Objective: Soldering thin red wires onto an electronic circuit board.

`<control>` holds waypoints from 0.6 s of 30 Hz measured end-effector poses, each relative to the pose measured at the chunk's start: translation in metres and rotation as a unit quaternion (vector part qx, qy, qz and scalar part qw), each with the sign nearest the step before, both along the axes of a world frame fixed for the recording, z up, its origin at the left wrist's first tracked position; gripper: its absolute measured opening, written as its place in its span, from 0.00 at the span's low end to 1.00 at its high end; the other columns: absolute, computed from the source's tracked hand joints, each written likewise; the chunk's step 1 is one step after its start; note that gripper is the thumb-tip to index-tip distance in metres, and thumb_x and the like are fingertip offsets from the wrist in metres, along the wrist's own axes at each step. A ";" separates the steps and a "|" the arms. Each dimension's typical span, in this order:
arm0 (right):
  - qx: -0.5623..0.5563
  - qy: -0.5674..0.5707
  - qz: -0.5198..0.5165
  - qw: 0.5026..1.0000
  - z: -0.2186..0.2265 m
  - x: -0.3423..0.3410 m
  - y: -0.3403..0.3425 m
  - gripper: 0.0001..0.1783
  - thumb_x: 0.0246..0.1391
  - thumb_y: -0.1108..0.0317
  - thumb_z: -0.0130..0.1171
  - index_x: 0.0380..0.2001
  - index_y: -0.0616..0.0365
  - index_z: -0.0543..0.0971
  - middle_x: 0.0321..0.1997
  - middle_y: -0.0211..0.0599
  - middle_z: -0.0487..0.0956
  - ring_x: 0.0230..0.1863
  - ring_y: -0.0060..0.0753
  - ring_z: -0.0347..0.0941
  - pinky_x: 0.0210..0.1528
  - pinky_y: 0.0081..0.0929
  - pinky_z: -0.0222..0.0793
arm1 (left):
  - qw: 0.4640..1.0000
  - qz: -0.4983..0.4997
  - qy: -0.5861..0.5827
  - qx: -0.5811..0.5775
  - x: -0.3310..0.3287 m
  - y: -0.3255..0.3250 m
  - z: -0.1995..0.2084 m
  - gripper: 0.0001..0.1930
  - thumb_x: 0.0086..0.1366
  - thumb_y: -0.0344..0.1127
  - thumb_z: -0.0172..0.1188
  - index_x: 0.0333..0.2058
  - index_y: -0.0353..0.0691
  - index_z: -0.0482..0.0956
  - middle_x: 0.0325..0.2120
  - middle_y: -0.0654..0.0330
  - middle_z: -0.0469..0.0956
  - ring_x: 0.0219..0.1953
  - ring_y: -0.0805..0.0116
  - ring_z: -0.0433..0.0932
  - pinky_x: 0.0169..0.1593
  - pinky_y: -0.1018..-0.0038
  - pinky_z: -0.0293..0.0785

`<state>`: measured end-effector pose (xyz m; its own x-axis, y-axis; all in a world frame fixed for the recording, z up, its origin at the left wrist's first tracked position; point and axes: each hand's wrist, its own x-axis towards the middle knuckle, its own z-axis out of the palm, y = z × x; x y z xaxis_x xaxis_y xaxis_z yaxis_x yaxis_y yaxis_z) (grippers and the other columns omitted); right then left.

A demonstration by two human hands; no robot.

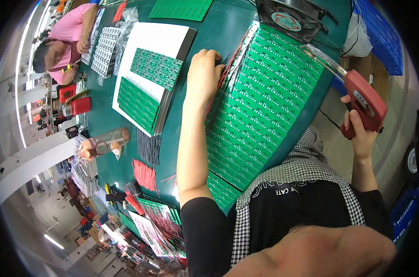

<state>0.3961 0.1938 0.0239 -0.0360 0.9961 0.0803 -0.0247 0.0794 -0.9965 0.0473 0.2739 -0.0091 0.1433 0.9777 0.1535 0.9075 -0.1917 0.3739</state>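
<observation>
One red, pistol-shaped plastic tool [367, 102] is gripped by the right hand [360, 127], tip toward the gridded green circuit panels [264, 106], the left hand [204, 74] is curled near thin wires [234, 71], pinch indeterminable, and two smaller boards [156, 69] are laid on one white-topped stack [156, 34] upon the smooth green workshop surface [228, 27].

Glossy plastic soldering gun [367, 99], smooth PCBs [269, 100] w/ slight sheen, matt cloth apron [283, 172]

Black fan [290, 19] cut off above; right hand [362, 136] partly covers red soldering gun [367, 99]
</observation>
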 end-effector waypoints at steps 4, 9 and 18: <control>0.009 -0.004 -0.008 1.000 0.005 0.005 -0.008 0.17 0.52 0.75 0.50 0.47 0.64 0.68 0.41 0.41 0.74 0.20 0.14 0.63 0.21 0.12 0.60 | 0.999 0.010 0.045 -0.015 0.008 -0.002 0.002 0.05 0.51 0.28 0.55 0.27 0.33 0.72 0.26 0.51 0.73 0.33 0.53 0.72 0.36 0.64 0.67; 0.003 -0.007 -0.014 1.000 0.007 0.006 -0.011 0.16 0.52 0.74 0.50 0.46 0.64 0.68 0.40 0.40 0.74 0.20 0.14 0.63 0.21 0.13 0.60 | 0.996 0.066 0.042 0.039 0.002 -0.005 -0.004 0.05 0.55 0.28 0.52 0.28 0.32 0.70 0.25 0.49 0.73 0.30 0.51 0.73 0.34 0.62 0.68; 0.008 -0.018 -0.004 1.000 0.004 0.006 -0.010 0.17 0.52 0.73 0.50 0.47 0.64 0.67 0.41 0.40 0.74 0.20 0.14 0.63 0.21 0.13 0.60 | 0.970 0.160 -0.182 0.015 0.018 -0.004 0.006 0.10 0.57 0.36 0.54 0.36 0.39 0.72 0.26 0.51 0.75 0.29 0.57 0.76 0.32 0.67 0.69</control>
<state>0.4026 0.1840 0.0277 -0.0306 0.9950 0.0952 0.0116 0.0956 -0.9954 0.0649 0.2699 -0.0035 -0.2360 0.9574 0.1664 0.7317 0.0624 0.6788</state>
